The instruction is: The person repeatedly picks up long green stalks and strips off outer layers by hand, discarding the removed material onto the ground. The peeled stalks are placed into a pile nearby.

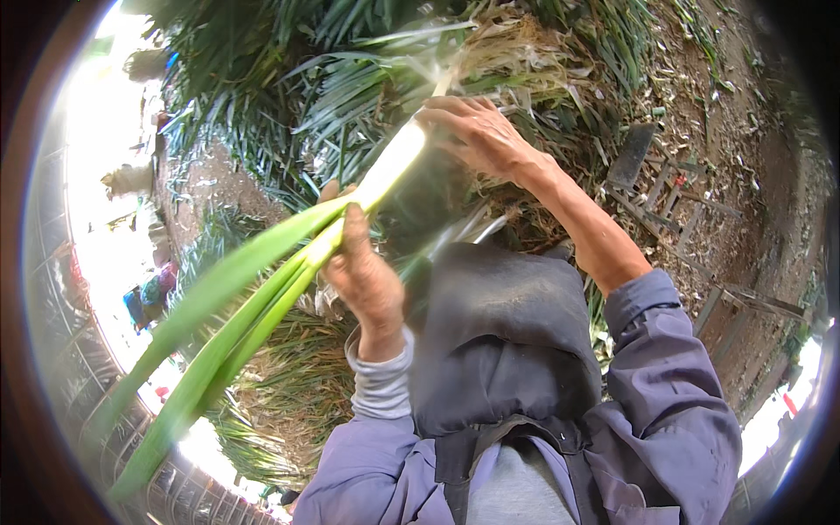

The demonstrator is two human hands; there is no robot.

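My left hand grips a green onion stalk where its white shaft meets the green leaves. The long leaves stretch toward the lower left, and the white shaft points to the upper right. Near the root end, my right hand is at the shaft with its fingers bent; whether they close on it cannot be told. The roots are blurred against a heap of green onions beyond my hands. A dark apron covers my lap.
Leaves and peelings lie heaped at the lower left. On the right, metal frames with a flat dark plate stand on soil strewn with scraps. Bundled items lie by the bright left edge.
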